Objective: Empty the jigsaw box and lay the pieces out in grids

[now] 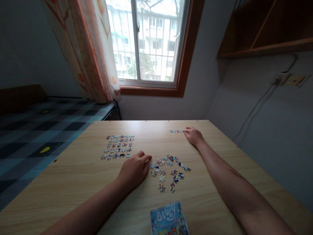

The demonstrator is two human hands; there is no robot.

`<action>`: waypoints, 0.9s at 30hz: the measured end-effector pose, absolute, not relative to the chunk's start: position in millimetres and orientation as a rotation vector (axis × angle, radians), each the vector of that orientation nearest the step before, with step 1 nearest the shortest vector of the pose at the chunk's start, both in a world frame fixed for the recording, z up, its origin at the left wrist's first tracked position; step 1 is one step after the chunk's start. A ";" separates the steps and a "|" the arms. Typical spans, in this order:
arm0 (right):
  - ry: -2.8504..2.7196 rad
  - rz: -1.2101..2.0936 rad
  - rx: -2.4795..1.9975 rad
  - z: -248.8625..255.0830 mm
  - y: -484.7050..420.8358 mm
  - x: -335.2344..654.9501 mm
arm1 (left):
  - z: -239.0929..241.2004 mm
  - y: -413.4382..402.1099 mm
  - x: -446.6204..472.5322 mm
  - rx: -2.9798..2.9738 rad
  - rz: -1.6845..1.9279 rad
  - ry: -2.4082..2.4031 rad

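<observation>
My left hand [135, 169] rests on the wooden table [80, 176] with its fingers curled together, its fingertips touching the left edge of a loose pile of jigsaw pieces [168, 171]. My right hand [193, 135] reaches to the far side of the table, fingers closed against the end of a short row of joined pieces [176, 131]. A spread-out grid of separate pieces [118, 147] lies to the left of my left hand.
A blue puzzle box [169, 219] sits at the table's near edge. A bed with a checked cover [36, 130] stands to the left. Behind the table are a window [146, 42] with a curtain [88, 49], and a wall shelf [264, 29] at upper right.
</observation>
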State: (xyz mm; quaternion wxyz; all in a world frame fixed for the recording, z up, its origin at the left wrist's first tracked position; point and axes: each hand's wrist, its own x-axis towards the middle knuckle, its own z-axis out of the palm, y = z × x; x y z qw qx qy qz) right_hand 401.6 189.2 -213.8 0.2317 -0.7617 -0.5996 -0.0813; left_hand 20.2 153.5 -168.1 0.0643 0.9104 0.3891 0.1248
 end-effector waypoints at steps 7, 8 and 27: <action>-1.657 -0.268 -1.942 -200.8 184.4 394.5 | -168.0 153.8 19.6 2.697 0.515 1.131; -1.689 -0.265 -1.901 -196.9 183.6 390.4 | -168.7 154.1 19.4 2.681 0.565 1.104; -2.643 0.515 -1.262 -133.0 151.2 249.6 | -169.8 152.8 19.7 2.698 0.572 1.084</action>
